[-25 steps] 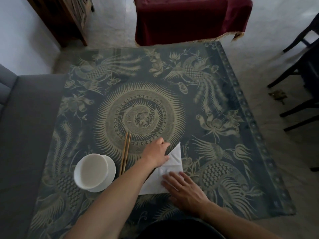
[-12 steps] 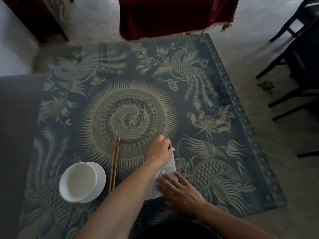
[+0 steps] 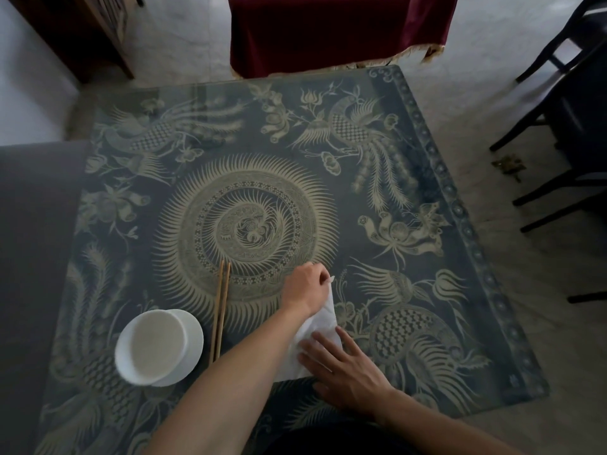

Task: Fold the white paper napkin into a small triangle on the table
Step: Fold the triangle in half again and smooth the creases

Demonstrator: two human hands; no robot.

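Pressing flat with straight fingers, the right hand [image 3: 345,369] holds down the near end of the white paper napkin [image 3: 320,330] on the patterned table [image 3: 427,159]. The napkin lies between both hands, its long axis running from this hand away toward the table centre, narrowing to a tip at the far end. There the left hand [image 3: 305,287] pinches the tip [image 3: 331,280] with curled fingers. Beside the left forearm lie wooden chopsticks [image 3: 220,307] and a white bowl [image 3: 154,346].
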